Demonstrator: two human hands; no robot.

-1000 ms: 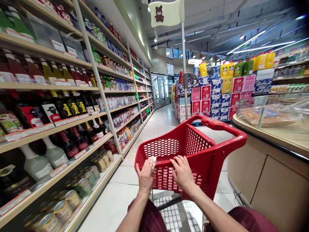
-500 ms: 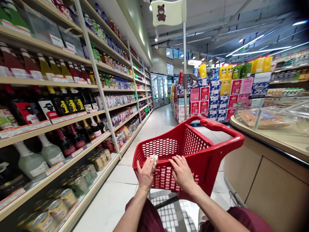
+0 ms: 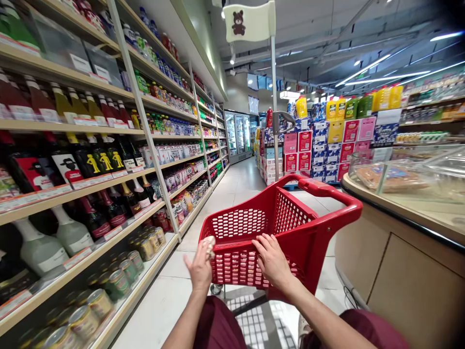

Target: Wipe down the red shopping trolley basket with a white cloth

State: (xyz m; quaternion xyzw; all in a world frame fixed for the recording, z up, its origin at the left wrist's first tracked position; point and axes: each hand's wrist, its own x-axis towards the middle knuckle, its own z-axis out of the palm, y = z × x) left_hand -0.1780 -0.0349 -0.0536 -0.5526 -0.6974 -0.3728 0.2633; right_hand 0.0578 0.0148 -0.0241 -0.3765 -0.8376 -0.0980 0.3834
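Note:
A red plastic shopping cart [image 3: 236,266] with a perforated basket stands side-on before me, its handle toward the right. My left hand [image 3: 200,268] is at the basket's front corner, pressing a crumpled whitish cloth [image 3: 209,247] against the rim; whether it is fabric or tissue I cannot tell. The thumb sticks out to the left. On the near side rim rests my right hand [image 3: 271,259], fingers laid over the edge and nothing visible in it. The part of the basket floor behind the near wall is hidden.
Shelves [image 3: 145,174] of bottles and cans line the left side. A wooden counter [image 3: 407,261] with a glass top curves in at the right. Stacked drink cartons [image 3: 319,145] stand behind the cart. A pole with a bear flag [image 3: 250,22] rises beyond the basket.
My left hand has slid left along the rim with the cloth, to the basket's front corner. The right hand keeps its place on the rim. The view has shifted slightly.

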